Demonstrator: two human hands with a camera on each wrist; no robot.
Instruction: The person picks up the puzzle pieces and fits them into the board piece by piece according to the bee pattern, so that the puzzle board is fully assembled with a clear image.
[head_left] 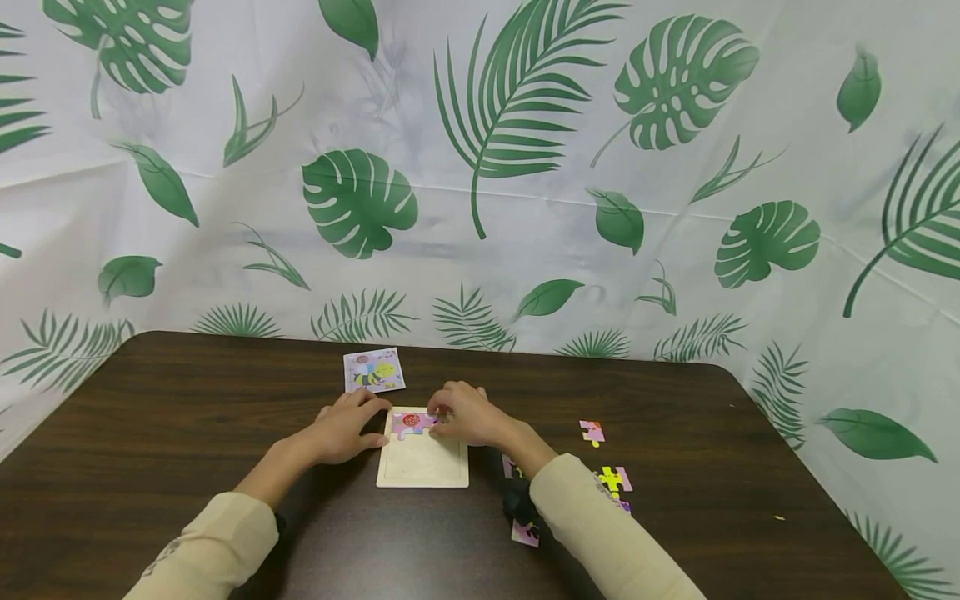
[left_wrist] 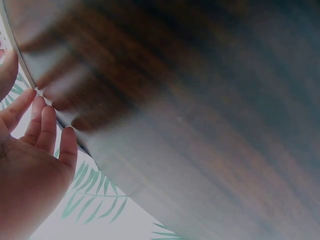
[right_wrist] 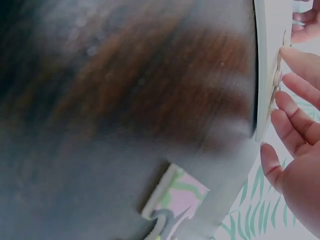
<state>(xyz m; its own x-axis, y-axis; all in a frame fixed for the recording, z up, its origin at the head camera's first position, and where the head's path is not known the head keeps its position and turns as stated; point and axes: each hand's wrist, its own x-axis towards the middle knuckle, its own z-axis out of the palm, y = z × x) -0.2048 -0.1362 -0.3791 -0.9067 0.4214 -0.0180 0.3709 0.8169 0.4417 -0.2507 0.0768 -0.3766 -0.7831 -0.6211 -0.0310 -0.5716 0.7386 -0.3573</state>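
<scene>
A pale wooden puzzle tray [head_left: 422, 467] lies on the table, with joined pink pieces [head_left: 408, 422] along its far edge, one bearing a red round mark. My left hand [head_left: 341, 429] steadies the tray's left side, thumb and fingertips touching its rim. In the left wrist view those fingers [left_wrist: 47, 127] look fairly straight. Over the tray's upper right, my right hand [head_left: 468, 417] pinches a puzzle piece against the tray's surface; the fingers hide most of that piece. The right wrist view shows the fingertips [right_wrist: 287, 102] at the tray's edge.
A bee picture card [head_left: 375, 375] lies beyond the tray. Loose puzzle pieces rest on the right: a pink one [head_left: 592, 431], a yellow one [head_left: 611, 479], and another pink one [head_left: 525, 534] near my right forearm, which hides part of the group. A leaf-patterned cloth [head_left: 525, 208] hangs behind the table.
</scene>
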